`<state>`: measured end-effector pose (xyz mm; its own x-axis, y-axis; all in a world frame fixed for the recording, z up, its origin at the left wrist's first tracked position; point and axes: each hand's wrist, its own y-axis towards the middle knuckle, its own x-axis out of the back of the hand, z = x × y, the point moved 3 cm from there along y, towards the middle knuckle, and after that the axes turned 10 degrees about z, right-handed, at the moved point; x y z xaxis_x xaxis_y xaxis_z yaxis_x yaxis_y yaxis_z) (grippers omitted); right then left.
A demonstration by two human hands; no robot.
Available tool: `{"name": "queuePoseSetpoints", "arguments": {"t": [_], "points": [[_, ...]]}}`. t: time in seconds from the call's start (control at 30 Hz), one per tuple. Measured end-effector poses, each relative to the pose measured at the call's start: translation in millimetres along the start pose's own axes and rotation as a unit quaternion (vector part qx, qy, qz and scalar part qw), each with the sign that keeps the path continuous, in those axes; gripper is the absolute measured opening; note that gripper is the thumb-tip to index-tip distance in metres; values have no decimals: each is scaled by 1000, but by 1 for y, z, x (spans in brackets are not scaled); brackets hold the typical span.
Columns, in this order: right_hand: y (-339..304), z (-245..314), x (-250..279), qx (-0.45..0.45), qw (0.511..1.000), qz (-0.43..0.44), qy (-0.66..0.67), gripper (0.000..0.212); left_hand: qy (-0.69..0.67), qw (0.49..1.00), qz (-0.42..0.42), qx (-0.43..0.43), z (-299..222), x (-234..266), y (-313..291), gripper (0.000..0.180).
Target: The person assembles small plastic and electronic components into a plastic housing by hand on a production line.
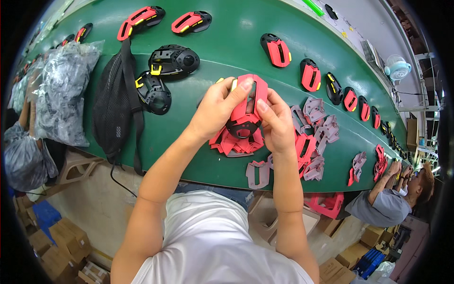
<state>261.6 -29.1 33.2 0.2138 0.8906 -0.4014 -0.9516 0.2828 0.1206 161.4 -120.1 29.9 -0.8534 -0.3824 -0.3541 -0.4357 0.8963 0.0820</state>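
Both of my hands hold one red and black plastic housing above the green conveyor belt. My left hand grips its left side, with the thumb on the red cover near the top. My right hand clasps its right side. Directly under the housing lies a pile of loose red cover pieces. Two black housings with yellow clips sit on the belt to the left of my hands.
Finished red and black housings run along the belt to the right and at the far left. More red covers lie right of my hands. A black mesh bag and plastic bags of parts sit left. Another person works at right.
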Motion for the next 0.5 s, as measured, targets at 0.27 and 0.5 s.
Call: {"name": "queuePoseSetpoints", "arguments": {"t": [0.27, 0.5], "points": [[-2, -1, 2, -63, 998, -9, 6, 35, -11, 992, 110, 57, -3, 12, 4, 33], [2, 1, 2, -19, 998, -5, -51, 37, 193, 981, 35, 8, -1, 13, 4, 31]]}}
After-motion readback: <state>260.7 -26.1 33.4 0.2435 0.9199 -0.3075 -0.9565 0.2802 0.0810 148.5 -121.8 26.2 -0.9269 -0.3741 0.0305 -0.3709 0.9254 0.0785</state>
